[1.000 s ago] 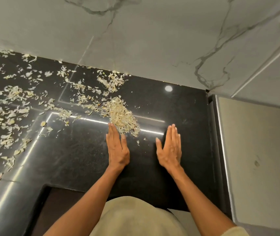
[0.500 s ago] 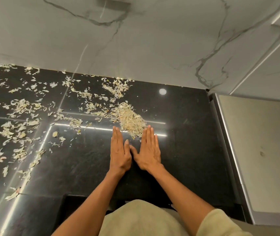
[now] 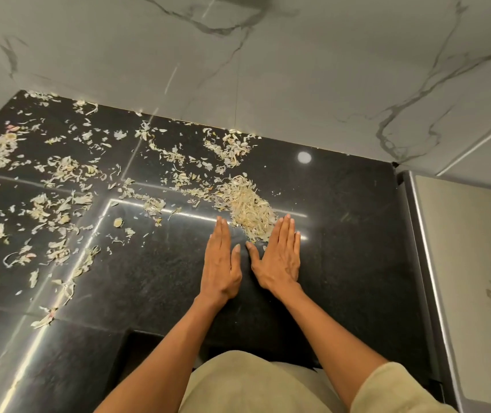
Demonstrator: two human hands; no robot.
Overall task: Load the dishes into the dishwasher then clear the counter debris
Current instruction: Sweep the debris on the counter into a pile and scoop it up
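2 flat hands [image 3: 221, 263] [image 3: 280, 260] flanking debris pile [image 3: 250, 207]

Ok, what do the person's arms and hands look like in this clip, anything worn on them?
Both forearms are bare. The right arm shows the cuff of a pale khaki sleeve near the elbow; no sleeve shows on the left arm. The left hand and right hand wear no gloves, and no rings, watch or bracelets are visible. The nails on the fingers look short and unpainted.
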